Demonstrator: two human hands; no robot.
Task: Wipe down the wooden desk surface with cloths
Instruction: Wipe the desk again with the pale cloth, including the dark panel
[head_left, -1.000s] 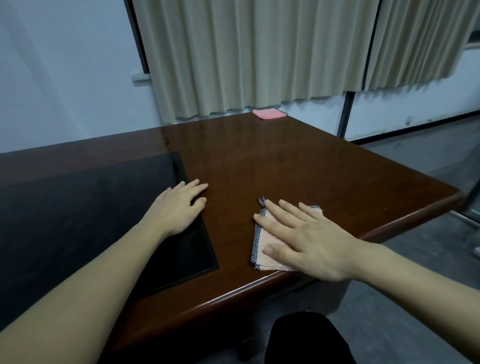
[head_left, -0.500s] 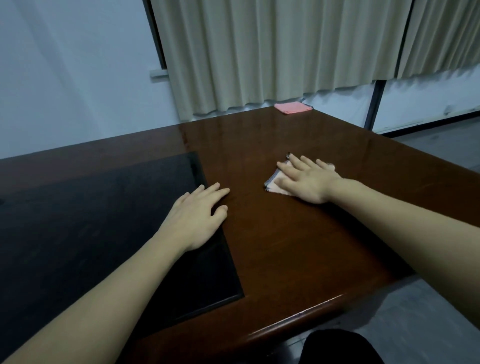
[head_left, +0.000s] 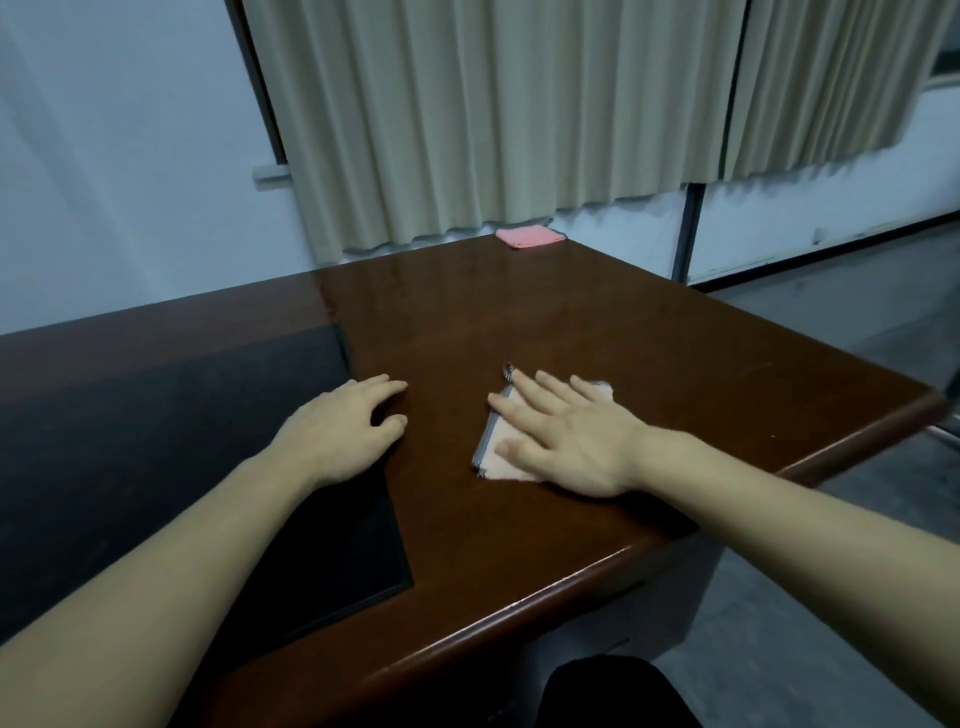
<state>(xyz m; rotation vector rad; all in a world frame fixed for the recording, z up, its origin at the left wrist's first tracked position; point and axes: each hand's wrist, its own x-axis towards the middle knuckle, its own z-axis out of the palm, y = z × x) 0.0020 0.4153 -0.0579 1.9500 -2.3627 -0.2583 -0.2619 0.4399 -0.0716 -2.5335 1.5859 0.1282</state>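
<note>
The right hand, fingers spread flat, presses the pale folded cloth onto the glossy brown wooden desk; even pressure and overlapping strokes would serve best.

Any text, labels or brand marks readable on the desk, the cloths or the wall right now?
None readable.
The cloth under the right hand: checked edging only, no label visible.
The pink cloth at the desk's far edge: plain, no print.
The black inlay, curtain and wall: no writing.
</note>
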